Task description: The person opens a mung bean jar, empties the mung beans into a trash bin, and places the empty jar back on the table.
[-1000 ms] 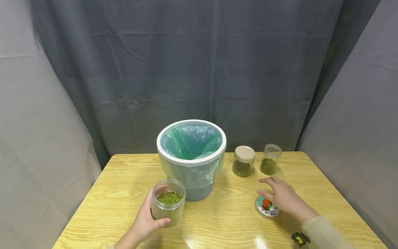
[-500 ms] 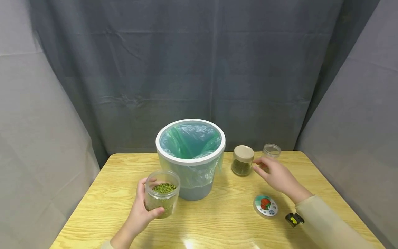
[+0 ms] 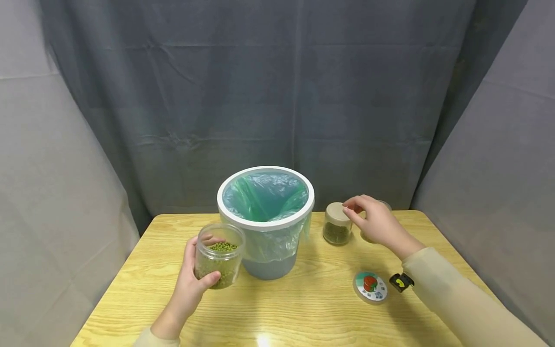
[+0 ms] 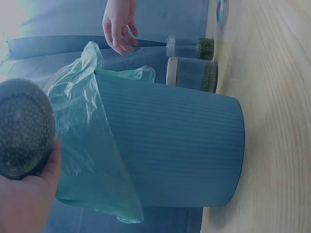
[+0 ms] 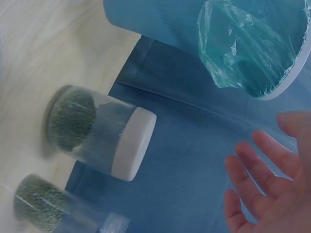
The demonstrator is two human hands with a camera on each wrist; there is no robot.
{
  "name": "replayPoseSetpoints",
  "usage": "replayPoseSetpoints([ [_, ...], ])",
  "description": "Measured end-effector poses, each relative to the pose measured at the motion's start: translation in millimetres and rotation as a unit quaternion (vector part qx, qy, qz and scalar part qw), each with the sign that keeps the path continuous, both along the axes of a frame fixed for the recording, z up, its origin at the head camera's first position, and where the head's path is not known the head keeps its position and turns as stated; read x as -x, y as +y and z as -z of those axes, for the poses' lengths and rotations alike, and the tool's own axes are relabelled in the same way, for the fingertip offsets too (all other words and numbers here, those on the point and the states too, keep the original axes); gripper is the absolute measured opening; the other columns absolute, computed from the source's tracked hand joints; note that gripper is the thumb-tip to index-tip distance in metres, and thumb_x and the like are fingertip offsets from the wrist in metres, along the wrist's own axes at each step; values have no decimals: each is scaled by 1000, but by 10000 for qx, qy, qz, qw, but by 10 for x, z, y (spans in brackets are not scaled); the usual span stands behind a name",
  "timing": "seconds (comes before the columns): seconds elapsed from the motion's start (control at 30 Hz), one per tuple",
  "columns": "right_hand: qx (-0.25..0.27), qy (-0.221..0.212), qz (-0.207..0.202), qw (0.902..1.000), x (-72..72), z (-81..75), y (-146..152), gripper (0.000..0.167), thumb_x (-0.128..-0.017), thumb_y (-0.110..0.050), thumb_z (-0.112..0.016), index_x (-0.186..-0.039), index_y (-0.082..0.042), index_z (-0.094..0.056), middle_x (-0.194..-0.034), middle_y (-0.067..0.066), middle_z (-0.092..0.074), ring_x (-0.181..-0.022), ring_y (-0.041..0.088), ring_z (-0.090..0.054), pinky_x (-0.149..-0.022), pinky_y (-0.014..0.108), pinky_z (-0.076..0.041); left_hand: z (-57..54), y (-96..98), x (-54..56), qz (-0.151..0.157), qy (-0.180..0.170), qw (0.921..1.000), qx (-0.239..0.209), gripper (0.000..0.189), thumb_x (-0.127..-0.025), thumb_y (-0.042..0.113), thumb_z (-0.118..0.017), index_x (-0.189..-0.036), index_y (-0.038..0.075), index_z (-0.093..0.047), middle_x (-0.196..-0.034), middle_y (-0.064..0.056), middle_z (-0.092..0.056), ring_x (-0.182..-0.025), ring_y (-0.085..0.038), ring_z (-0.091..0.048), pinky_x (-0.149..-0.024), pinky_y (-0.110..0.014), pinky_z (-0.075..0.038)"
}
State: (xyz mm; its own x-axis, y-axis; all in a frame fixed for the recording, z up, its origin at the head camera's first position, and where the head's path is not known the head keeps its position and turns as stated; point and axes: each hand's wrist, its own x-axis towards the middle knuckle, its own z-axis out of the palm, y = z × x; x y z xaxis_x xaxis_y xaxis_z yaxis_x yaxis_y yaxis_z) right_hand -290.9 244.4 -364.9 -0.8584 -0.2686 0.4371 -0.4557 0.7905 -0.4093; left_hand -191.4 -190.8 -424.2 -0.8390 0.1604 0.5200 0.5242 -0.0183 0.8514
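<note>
In the head view my left hand grips a clear, lidless jar partly filled with green mung beans. The jar is raised off the table and tilts slightly, just left of the lined bin. The left wrist view shows its base from below. My right hand hovers with loosely bent fingers and holds nothing, as the right wrist view shows. Its fingertips overlap the beige lid of a second jar in the head view. Behind the hand a narrower jar with green bits is mostly hidden.
A green plastic bag lines the bin under its white rim. On the table, a round lid with a tomato picture lies below the right forearm. Dark cloth hangs behind the table's far edge.
My left hand has lifted the mung bean jar up and a little left. My right hand has moved from above the tomato lid away and leftward, up over the two jars.
</note>
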Motion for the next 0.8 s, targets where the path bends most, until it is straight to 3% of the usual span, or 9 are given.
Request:
replayPoseSetpoints([
  [0.17, -42, -125, 3, 9999, 25, -121, -73, 23, -104, -26, -64, -117, -8, -72, -112, 10, -71, -102, 30, -69, -89, 52, -55, -44, -23, 34, -48, -101, 9997, -217, 66, -91, 9, -71, -147, 14, -38, -141, 2, -56, -126, -10, -56, -100, -25, -45],
  [0.4, 0, -338, 16, 9994, 89, -303, -198, 30, -105, -32, -61, -124, -9, -69, -119, 10, -71, -104, 27, -66, -92, 51, -53, -124, -60, 102, 472, -57, 9934, -1044, 59, -96, 10, -68, -147, 19, -40, -140, 3, -56, -123, -10, -58, -97, -26, -51],
  [0.8, 278, -677, -15, 9973, 249, -518, -471, 34, -105, -31, -61, -129, -8, -66, -124, 13, -70, -107, 31, -65, -95, 51, -51, -197, -102, 209, 253, -245, 9904, -1338, 55, -97, 17, -69, -146, 20, -43, -135, 4, -59, -119, -10, -59, -95, -25, -51],
])
